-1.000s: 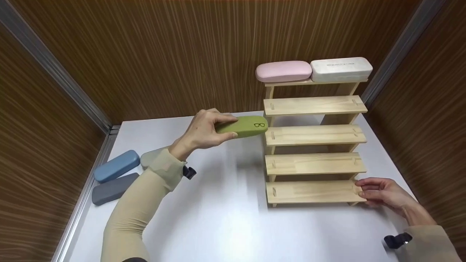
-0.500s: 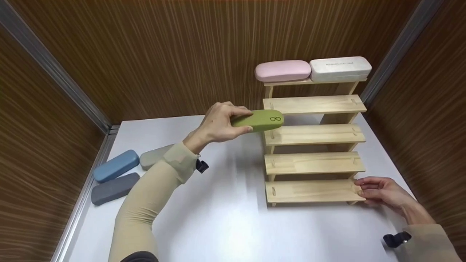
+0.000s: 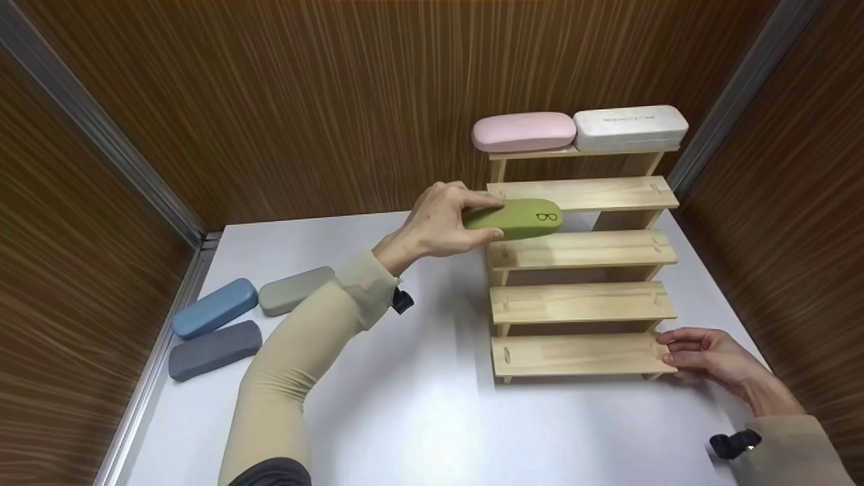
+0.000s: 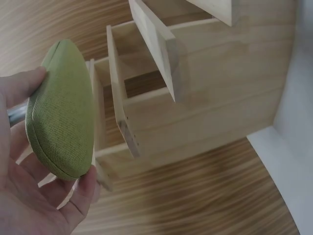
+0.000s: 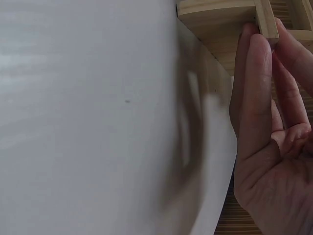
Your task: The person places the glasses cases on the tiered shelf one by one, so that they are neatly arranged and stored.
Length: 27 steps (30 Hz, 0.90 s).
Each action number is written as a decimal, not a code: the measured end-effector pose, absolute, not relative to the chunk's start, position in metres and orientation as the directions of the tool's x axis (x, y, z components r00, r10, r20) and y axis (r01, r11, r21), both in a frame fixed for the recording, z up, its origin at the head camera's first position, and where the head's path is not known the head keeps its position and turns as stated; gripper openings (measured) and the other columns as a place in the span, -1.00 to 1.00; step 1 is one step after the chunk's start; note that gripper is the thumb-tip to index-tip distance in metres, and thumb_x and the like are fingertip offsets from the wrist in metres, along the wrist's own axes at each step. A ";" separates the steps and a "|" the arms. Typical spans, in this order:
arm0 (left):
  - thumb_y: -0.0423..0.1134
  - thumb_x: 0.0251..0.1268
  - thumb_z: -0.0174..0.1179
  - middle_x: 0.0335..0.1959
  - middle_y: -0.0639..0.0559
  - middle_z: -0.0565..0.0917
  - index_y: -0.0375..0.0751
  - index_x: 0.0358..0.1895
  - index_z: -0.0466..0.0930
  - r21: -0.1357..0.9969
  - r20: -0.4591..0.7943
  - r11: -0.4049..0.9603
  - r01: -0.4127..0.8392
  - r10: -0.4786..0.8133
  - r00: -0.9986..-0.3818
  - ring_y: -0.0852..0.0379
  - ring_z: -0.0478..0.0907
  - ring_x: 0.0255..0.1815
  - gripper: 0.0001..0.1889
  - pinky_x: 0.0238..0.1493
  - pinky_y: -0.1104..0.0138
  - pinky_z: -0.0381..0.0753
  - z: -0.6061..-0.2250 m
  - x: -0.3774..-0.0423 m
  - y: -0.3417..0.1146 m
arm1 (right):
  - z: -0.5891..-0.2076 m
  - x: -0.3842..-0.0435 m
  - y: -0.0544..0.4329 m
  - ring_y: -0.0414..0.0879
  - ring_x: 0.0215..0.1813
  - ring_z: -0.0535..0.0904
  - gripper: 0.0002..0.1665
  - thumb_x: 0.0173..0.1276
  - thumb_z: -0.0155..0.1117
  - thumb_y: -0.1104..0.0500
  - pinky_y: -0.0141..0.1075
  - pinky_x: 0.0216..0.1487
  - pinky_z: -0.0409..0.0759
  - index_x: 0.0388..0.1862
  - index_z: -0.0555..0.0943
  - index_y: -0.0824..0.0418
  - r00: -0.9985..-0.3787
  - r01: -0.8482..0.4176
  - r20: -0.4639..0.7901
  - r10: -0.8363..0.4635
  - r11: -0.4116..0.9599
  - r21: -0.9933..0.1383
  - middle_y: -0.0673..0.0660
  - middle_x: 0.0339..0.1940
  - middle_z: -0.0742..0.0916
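My left hand (image 3: 442, 219) grips a green glasses case (image 3: 518, 219) by its left end, thumb on the near side and fingers on the far side. A small glasses drawing marks the case's right end. In the head view it overlaps the left part of the wooden tiered shelf (image 3: 584, 302), around the second and third boards from the top. The left wrist view shows the case's fabric-like cover (image 4: 63, 112) beside the shelf's side. My right hand (image 3: 719, 361) pinches the right end of the lowest board (image 5: 266, 22) between thumb and fingers.
On the top board sit a pink glasses case (image 3: 524, 132) and a white glasses case (image 3: 631, 128), side by side. Blue (image 3: 216, 308), dark grey (image 3: 214, 349) and grey-green glasses cases (image 3: 293, 290) lie at the table's left. Wood-patterned walls (image 3: 337, 101) surround the white table (image 3: 405, 418).
My left hand has carried the green glasses case right and slightly farther back, from beside the shelf to over its left part. The right hand stays at the lowest board.
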State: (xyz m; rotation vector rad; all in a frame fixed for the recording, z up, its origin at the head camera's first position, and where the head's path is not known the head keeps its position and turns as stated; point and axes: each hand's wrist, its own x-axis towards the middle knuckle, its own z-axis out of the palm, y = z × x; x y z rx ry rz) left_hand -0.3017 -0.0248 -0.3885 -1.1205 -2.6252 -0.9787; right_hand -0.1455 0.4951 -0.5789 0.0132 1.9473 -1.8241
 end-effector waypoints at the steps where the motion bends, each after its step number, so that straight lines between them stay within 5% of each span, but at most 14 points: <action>1: 0.05 0.31 0.57 0.29 0.08 0.88 0.09 0.29 0.87 0.515 0.345 0.516 0.685 0.606 -0.716 0.03 0.72 -0.11 -0.51 -0.13 0.31 0.42 -0.388 -0.302 -0.022 | -0.579 -0.146 0.495 -0.33 -0.06 0.86 -0.49 0.58 0.31 0.48 -0.39 -0.13 0.86 0.10 0.89 -0.10 -0.890 0.324 -0.346 -0.299 0.122 -0.938 -0.24 0.01 0.94; 10: 0.06 0.31 0.58 0.24 0.14 0.90 0.08 0.29 0.87 0.517 0.345 0.508 0.689 0.614 -0.710 0.14 0.69 -0.15 -0.51 -0.21 0.38 0.38 -0.384 -0.303 0.004 | -0.579 -0.146 0.496 -0.31 -0.07 0.86 -0.49 0.58 0.31 0.49 -0.38 -0.13 0.86 0.10 0.89 -0.11 -0.888 0.330 -0.355 -0.291 0.133 -0.934 -0.23 -0.01 0.94; 17: 0.07 0.33 0.56 0.20 0.12 0.92 0.09 0.31 0.86 0.511 0.345 0.518 0.685 0.607 -0.716 0.26 0.48 -0.31 -0.49 -0.32 0.44 0.25 -0.377 -0.305 0.027 | -0.579 -0.146 0.496 -0.31 -0.07 0.86 -0.48 0.58 0.31 0.49 -0.38 -0.13 0.86 0.10 0.89 -0.11 -0.886 0.329 -0.350 -0.305 0.120 -0.937 -0.22 -0.03 0.93; 27: 0.11 0.34 0.55 0.15 0.06 0.93 0.11 0.33 0.85 0.507 0.340 0.547 0.666 0.584 -0.737 0.30 0.45 -0.31 -0.49 -0.35 0.45 0.31 -0.377 -0.309 0.061 | -0.580 -0.147 0.497 -0.29 -0.08 0.86 -0.47 0.58 0.31 0.49 -0.38 -0.15 0.86 0.09 0.89 -0.13 -0.882 0.337 -0.358 -0.305 0.120 -0.934 -0.17 -0.09 0.93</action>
